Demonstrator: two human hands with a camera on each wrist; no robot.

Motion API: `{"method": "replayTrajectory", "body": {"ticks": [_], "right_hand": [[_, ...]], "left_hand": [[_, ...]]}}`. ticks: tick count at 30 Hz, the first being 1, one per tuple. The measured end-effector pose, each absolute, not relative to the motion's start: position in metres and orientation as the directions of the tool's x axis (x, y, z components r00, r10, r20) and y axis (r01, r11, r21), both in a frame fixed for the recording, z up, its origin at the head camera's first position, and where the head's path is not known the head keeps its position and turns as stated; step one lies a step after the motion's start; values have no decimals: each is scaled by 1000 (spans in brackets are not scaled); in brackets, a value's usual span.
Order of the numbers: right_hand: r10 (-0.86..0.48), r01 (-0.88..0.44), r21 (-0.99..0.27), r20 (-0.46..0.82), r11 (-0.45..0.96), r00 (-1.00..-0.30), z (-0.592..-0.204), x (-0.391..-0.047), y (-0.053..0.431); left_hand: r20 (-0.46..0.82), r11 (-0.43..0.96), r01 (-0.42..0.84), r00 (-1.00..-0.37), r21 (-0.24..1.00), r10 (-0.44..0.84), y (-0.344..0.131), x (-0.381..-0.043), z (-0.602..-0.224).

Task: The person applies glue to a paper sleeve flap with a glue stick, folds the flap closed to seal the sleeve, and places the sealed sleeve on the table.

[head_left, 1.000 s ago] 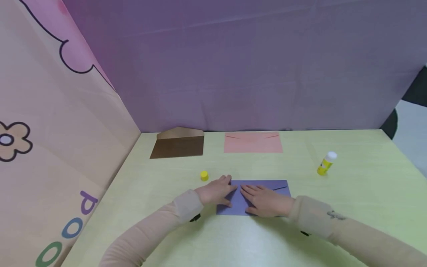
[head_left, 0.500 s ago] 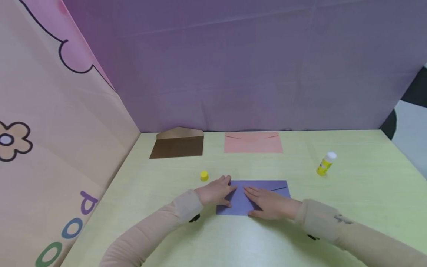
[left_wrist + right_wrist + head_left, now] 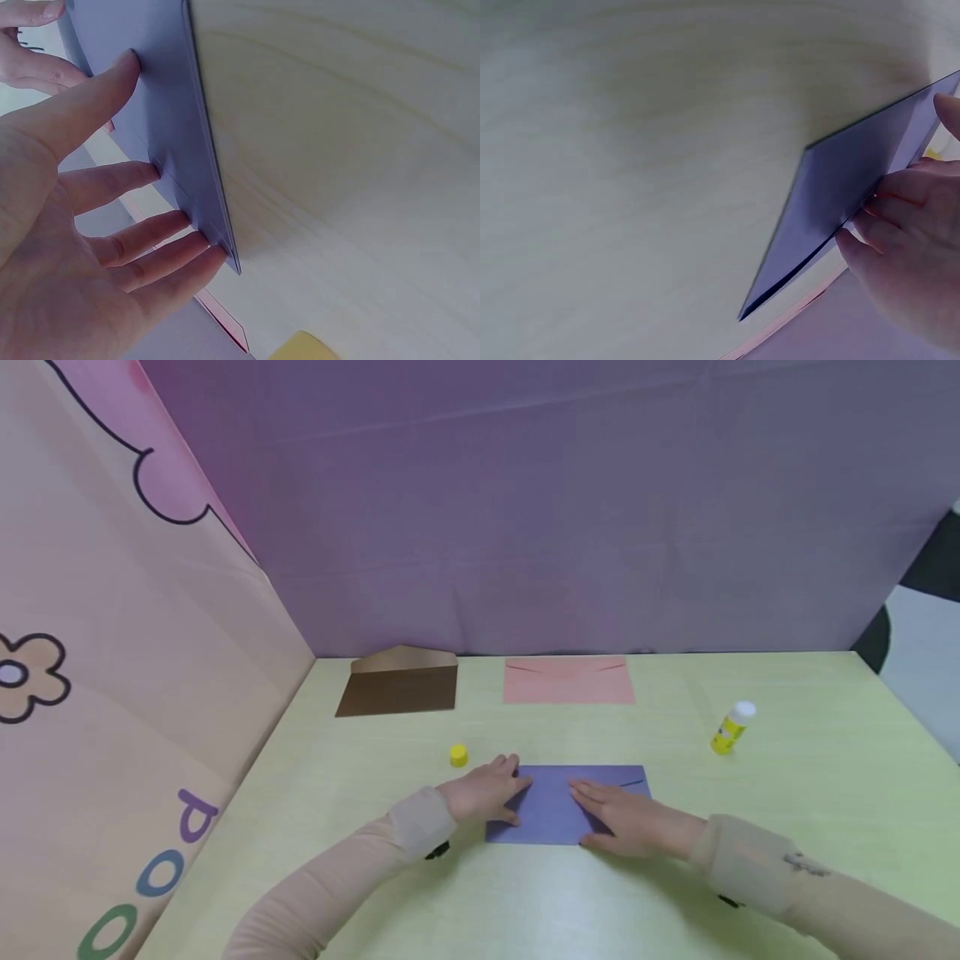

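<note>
Envelope [image 3: 551, 808], purple, partly hidden by right hand [image 3: 628, 821]

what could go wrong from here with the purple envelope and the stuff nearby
The purple envelope shows a dark line near its far right corner; the paper might lift there if not pressed flat. The small yellow cap lies close to the left grip, which could knock it. Uneven pressing by the right grip might skew the envelope.
</note>
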State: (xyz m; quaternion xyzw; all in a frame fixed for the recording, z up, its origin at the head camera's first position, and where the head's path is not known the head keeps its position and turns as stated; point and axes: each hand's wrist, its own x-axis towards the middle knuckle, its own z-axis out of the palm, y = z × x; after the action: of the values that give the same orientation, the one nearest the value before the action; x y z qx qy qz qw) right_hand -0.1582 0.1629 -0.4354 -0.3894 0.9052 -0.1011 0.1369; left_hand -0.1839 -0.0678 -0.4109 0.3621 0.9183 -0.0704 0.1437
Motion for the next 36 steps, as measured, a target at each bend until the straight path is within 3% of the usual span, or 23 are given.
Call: {"method": "replayTrajectory", "body": {"ticks": [28, 36], "right_hand": [[-710, -673, -240, -129, 700, -692, -428, -165, 188], [-694, -629, -319, -157, 709, -703, -424, -164, 188]], "left_hand": [[-316, 730, 683, -695, -8, 646, -71, -184, -411], [-318, 727, 687, -690, -3, 650, -70, -184, -410]]}}
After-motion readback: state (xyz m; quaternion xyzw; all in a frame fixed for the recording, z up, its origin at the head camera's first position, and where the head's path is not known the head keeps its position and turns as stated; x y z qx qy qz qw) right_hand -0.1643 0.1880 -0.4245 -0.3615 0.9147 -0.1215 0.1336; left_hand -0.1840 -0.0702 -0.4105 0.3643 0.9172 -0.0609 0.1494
